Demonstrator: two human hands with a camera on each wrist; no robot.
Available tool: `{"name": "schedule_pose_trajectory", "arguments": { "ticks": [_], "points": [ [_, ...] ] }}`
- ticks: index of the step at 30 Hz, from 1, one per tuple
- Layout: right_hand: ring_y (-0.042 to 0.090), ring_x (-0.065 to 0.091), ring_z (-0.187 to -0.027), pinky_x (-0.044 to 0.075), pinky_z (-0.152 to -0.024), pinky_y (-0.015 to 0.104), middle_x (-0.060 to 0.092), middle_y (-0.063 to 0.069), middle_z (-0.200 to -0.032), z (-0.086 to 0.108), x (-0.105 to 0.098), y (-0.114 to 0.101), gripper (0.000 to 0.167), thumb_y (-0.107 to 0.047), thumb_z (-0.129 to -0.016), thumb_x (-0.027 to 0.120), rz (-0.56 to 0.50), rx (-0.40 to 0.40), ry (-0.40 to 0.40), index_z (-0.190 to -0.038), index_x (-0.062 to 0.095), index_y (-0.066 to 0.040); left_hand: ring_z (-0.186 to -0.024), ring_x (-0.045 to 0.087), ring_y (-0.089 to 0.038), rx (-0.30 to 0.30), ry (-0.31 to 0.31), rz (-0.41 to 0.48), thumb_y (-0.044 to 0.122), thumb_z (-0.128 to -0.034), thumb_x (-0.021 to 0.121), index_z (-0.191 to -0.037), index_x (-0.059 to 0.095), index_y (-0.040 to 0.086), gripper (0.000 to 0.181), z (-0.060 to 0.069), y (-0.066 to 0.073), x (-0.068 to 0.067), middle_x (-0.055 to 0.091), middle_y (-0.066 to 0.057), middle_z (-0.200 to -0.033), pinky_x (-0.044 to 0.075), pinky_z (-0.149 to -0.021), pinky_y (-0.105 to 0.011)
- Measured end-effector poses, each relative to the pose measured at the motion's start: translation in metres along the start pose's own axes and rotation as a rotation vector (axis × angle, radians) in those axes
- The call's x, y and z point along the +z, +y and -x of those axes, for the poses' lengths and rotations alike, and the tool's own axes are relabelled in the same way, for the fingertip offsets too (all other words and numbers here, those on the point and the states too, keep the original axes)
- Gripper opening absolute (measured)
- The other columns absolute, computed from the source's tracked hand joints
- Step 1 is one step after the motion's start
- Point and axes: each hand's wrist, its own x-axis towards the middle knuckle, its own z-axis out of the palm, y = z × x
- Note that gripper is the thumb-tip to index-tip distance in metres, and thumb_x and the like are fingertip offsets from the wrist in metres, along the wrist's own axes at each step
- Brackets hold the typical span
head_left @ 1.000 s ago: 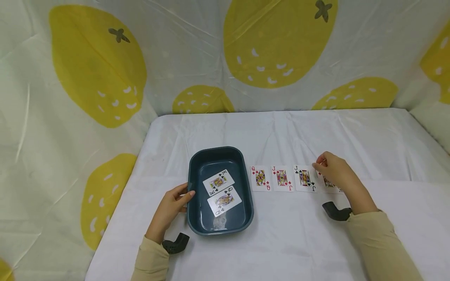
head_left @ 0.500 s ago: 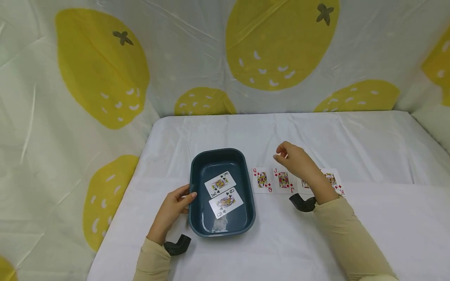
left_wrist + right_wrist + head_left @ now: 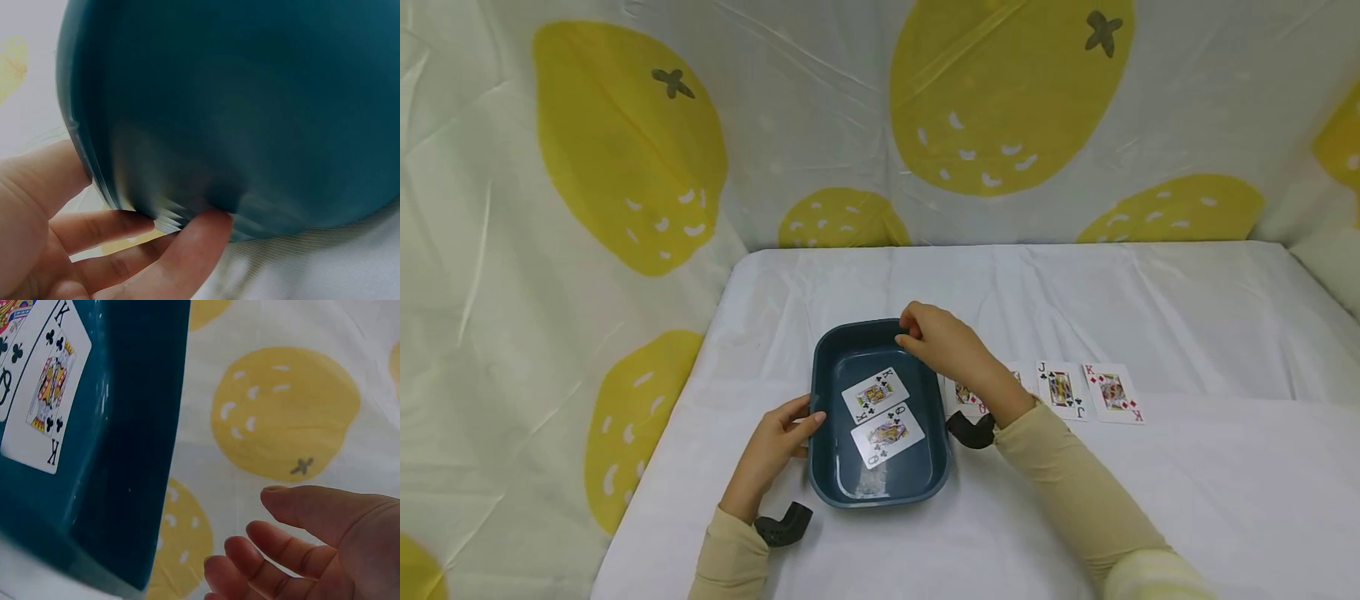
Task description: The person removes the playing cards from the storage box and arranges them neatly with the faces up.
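Compared with one second earlier, the right hand (image 3: 943, 342) has moved leftward off the king of diamonds (image 3: 1114, 393) – now uncovered, face up, well to that hand's right – and is positioned near the far right corner of the blue tray (image 3: 850, 340), fingers loosely bent, thumb apart, holding nothing. The right forearm (image 3: 1067, 475) extends diagonally behind it, partly covering the queen of diamonds (image 3: 967, 400). The left hand (image 3: 775, 437) still pinches the tray's left wall – king of clubs (image 3: 876, 395) and queen of clubs (image 3: 887, 435) lie inside, to its right.
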Motion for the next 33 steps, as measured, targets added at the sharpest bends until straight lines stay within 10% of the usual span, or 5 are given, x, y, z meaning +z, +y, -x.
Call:
{"name": "schedule_pose_trajectory", "arguments": {
  "ticks": [33],
  "points": [
    [0.025, 0.045, -0.111, 0.037, -0.093, 0.044, 0.046, 0.006, -0.125, -0.031, 0.072, -0.013, 0.062, -0.018, -0.071, 0.077, 0.366, -0.002, -0.478, -0.126, 0.049, -0.016, -0.084, 0.061, -0.03, 0.025, -0.071, 0.014, 0.014, -0.0879, 0.059, -0.127, 0.048, -0.001, 0.043, 0.014, 0.033, 0.005, 0.057, -0.015, -0.106, 0.053, -0.062, -0.035]
  ]
}}
